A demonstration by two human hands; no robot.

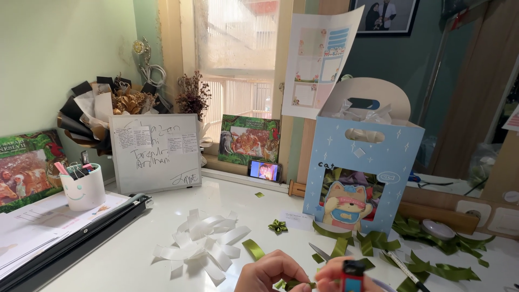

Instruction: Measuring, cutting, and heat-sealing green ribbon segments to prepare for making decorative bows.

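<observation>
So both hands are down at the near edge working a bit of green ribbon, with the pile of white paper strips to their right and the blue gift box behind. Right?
Not quite. In the head view, the white paper strips lie to the left of the hands, not the right. The rest holds: the left hand and right hand work green ribbon at the near edge, and the blue gift box stands behind.

counts: two hands, left hand point(270, 273) and right hand point(338, 276), lower centre of frame. one blue gift box point(361, 162) right of centre. one white pen cup point(82, 186) at left. one whiteboard point(155, 152) left of centre. one small phone point(264, 171) at centre. one folded green ribbon star point(278, 226) below centre.
</observation>
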